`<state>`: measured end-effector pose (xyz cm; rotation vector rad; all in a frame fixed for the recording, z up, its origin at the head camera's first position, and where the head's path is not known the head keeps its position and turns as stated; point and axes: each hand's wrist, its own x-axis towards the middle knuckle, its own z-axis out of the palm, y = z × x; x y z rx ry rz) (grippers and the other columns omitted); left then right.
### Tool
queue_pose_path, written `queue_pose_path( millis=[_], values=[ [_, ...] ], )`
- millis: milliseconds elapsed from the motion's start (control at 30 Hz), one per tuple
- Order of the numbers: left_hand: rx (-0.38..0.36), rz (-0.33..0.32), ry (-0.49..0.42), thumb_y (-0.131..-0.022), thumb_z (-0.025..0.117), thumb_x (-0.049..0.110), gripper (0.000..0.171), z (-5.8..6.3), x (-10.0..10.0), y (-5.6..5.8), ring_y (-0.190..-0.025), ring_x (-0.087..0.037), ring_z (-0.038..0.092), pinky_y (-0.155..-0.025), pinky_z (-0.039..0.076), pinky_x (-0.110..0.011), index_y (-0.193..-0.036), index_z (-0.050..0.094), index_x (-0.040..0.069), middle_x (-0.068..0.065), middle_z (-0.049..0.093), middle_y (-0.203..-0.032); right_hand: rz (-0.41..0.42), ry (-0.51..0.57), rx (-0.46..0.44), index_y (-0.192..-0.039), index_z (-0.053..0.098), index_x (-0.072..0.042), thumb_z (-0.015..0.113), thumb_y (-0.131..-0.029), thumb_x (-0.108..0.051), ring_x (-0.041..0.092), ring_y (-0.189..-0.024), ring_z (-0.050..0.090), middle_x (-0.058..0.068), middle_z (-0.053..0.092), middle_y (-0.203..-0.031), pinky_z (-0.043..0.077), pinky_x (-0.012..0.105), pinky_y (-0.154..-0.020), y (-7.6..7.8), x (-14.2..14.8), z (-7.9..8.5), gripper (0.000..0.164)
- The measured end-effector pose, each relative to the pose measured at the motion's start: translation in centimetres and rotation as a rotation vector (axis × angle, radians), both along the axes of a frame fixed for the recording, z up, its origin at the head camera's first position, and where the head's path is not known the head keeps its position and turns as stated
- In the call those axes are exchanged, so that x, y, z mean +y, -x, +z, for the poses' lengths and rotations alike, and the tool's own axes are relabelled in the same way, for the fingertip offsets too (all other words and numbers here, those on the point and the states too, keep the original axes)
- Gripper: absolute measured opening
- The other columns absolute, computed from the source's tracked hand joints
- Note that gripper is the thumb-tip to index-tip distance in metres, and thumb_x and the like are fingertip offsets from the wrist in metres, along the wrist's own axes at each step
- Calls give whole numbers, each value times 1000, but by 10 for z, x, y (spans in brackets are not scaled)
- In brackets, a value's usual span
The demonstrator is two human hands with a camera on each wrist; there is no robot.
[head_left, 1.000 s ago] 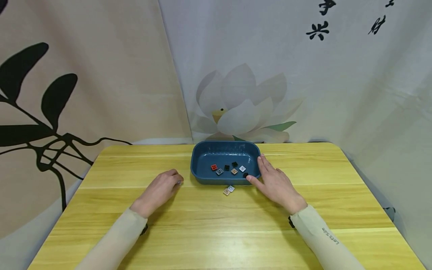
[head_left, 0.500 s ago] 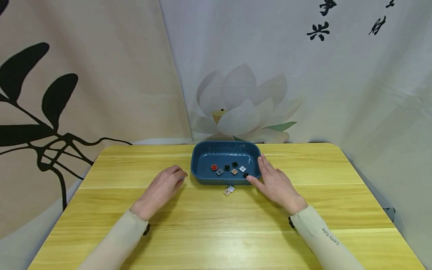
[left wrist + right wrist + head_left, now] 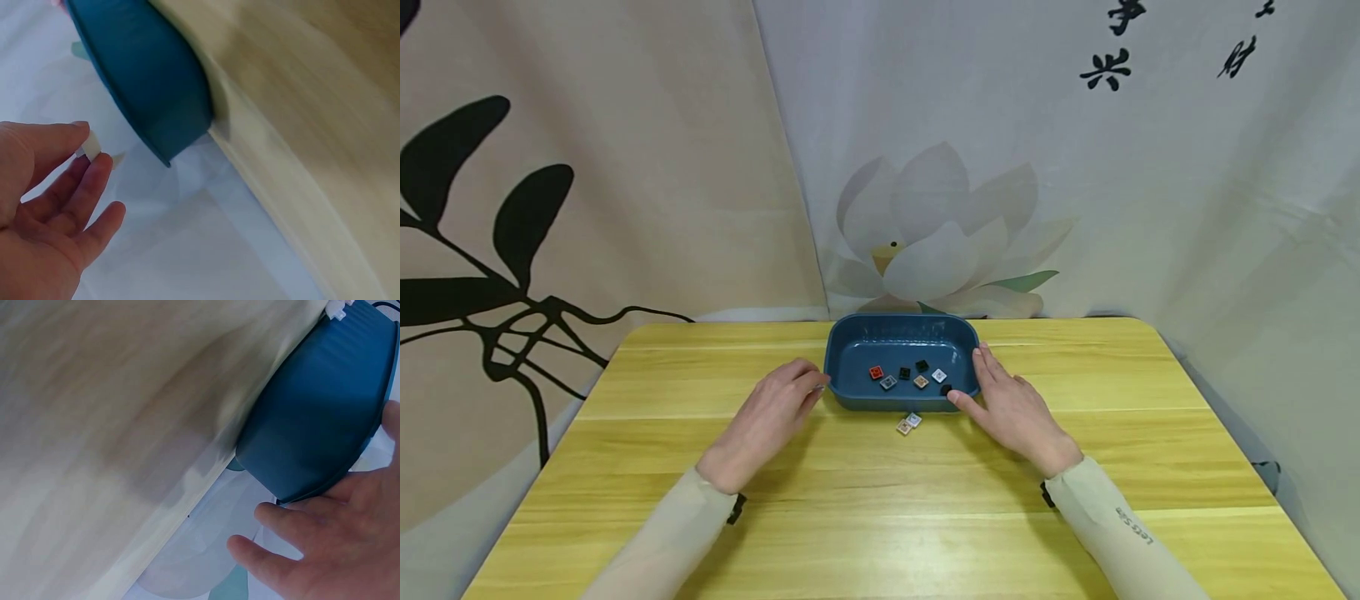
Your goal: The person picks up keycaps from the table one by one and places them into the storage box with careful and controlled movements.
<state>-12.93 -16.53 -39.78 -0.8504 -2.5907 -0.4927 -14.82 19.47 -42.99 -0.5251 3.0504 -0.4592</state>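
My left hand pinches a small white block between thumb and fingertips. It is just off the left end of a blue rectangular tray. My right hand rests on the tray's right end with straight fingers, its thumb over the front rim. Inside the tray lie several small square pieces, among them a red piece, a grey piece, a tan piece and a white piece. A black piece is partly behind the right thumb.
In front of the tray, a second white piece and a beige piece lie touching on the wooden table. A printed cloth backdrop hangs behind the table's far edge.
My left hand has moved right and slightly away from me, up to the tray's left end, carrying the white block. The right hand, tray and loose pieces stay where they were.
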Motion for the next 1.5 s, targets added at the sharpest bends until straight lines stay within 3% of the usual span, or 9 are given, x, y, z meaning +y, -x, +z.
queue_pose_path(
  millis=[367, 733, 1033, 1267, 1500],
  values=[
    [25, -21, -41, -88, 80, -3, 19, 5, 18, 6, -90, -21, 66, -78, 59, -32, -106, 78, 2, -7, 69, -103, -9, 7, -7, -162, 17, 4, 39, -103, -69, 39, -151, 31, 21, 13, -170, 40, 61, -111, 0, 0, 0, 96],
    [-33, 1, -50, -91, 79, 4, 17, 7, 40, 16, -90, -18, 66, -79, 59, -28, -108, 79, 4, -6, 70, -104, -8, 4, -2, -162, 18, 5, 40, -104, -68, 39, -151, 32, 22, 15, -170, 41, 60, -110, 0, 0, 1, 96],
    [-109, 11, -23, -94, 77, 8, 18, 3, 53, 30, -88, -17, 67, -79, 59, -27, -111, 78, 3, -7, 69, -105, -4, 4, -8, -162, 18, 5, 40, -104, -67, 40, -151, 32, 23, 15, -170, 41, 61, -110, 0, -1, 1, 95],
    [-111, 14, 18, -92, 78, 6, 17, -2, 58, 44, -84, -17, 66, -75, 59, -27, -109, 79, 1, -8, 69, -101, -7, 11, -11, -162, 18, 5, 41, -104, -66, 40, -150, 32, 23, 15, -170, 41, 60, -110, -1, -2, 3, 94],
    [-151, 38, 53, -92, 79, 5, 17, -8, 64, 56, -89, -21, 69, -81, 60, -32, -108, 79, 1, -11, 69, -103, -5, 7, -7, -162, 18, 5, 40, -104, -67, 40, -150, 33, 23, 16, -170, 41, 60, -110, -1, -1, 2, 95]
  ],
)
